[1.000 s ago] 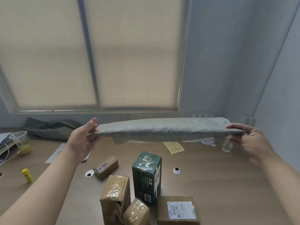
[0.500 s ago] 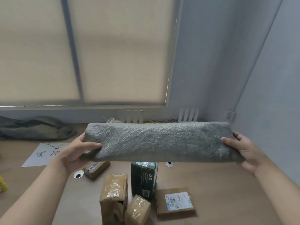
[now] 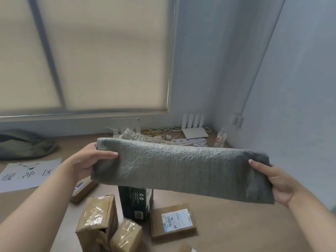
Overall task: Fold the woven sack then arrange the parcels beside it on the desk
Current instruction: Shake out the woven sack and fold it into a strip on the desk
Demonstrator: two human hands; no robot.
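A grey woven sack (image 3: 181, 168), folded into a long band, hangs in the air above the desk (image 3: 227, 224). My left hand (image 3: 89, 162) grips its left end with the thumb on the near face. My right hand (image 3: 274, 180) grips its right end, lower than the left. Under the sack stand several parcels: a dark green box (image 3: 135, 202), a tall taped brown box (image 3: 97, 226), a small taped box (image 3: 126, 236), a flat carton with a white label (image 3: 172, 221) and a small brown box (image 3: 82, 190) partly behind my left forearm.
A white sheet with black characters (image 3: 27, 174) lies at the left, a dark green cloth (image 3: 23, 146) behind it. Two white routers (image 3: 194, 128), yellow cables and a small bottle (image 3: 221, 137) sit along the back wall. A grey wall closes the right side.
The sack's broad face has turned toward me and its right end has dropped. My view has swung right, bringing the routers and back corner into sight.
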